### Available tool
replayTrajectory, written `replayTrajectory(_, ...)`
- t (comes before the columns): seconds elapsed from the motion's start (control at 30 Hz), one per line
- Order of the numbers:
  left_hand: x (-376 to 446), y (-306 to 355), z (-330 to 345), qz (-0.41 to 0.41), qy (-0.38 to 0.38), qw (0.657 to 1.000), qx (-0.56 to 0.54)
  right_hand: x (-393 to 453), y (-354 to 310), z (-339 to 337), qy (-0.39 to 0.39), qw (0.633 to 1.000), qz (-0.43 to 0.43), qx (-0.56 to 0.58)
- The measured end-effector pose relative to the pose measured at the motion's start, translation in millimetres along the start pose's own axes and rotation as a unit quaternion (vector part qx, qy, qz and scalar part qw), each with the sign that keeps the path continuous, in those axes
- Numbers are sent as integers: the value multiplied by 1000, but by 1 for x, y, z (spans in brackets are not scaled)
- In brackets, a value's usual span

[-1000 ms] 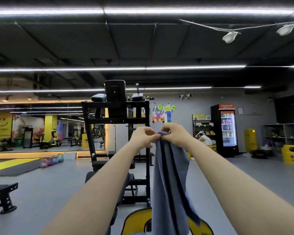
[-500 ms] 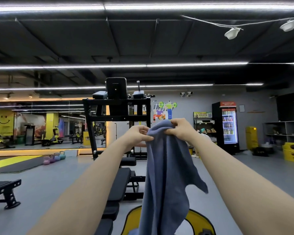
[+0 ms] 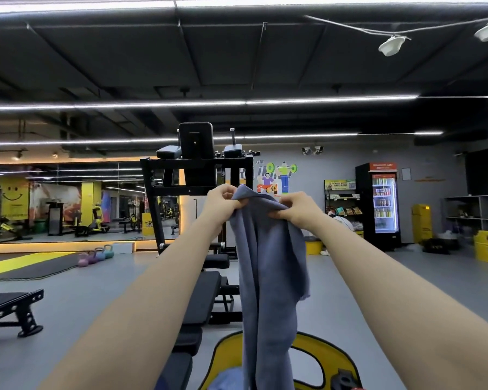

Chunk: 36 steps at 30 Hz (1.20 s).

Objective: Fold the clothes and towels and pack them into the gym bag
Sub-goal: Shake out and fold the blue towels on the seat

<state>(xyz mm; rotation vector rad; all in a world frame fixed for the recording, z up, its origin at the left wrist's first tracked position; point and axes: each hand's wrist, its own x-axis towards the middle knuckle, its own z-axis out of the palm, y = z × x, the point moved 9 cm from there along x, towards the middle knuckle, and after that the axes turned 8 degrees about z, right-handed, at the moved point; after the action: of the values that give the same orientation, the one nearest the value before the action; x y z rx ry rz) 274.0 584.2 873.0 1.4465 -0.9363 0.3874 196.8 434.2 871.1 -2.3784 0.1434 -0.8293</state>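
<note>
Grey-blue towel (image 3: pixel 268 266) hangs from my left hand (image 3: pixel 223 205) and right hand (image 3: pixel 299 211); fingers of both pinch its top edge, raised so it drapes straight for folding.

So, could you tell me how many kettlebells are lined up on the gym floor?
4, in a row on the floor at the left by the mat's edge: pink kettlebell, purple kettlebell, blue kettlebell, teal kettlebell. More may be hidden behind the rack.
</note>
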Motion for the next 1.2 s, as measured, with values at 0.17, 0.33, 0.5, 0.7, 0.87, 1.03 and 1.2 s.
replayTrajectory(0.17, 0, -13, -20, -17, 25, 999, -23, -3, 38, -14, 32, 998, 61, -4)
replayTrajectory(0.33, -5, -24, -33, -24, 30, 999, 11, -5, 64, -25, 81, 992, 93, 26)
replayTrajectory(0.5, -16, -32, -35, -37, 17, 997, 64, -14, 66, -27, 109, 990, 92, 21)
replayTrajectory(0.7, -25, -34, -39, -46, 62, 995, 61, -25, 55, -34, 166, 984, 64, 15)
replayTrajectory(0.87, -31, -31, -47, -33, 73, 995, 66, -41, 56, -57, 219, 973, 66, -19)
replayTrajectory(1.03, -46, -25, -43, -34, 75, 996, 31, -61, 59, -69, 239, 966, 74, -62)
replayTrajectory(1.2, -63, -14, -34, -15, 62, 997, 52, -82, 59, -72, 234, 967, 66, -80)
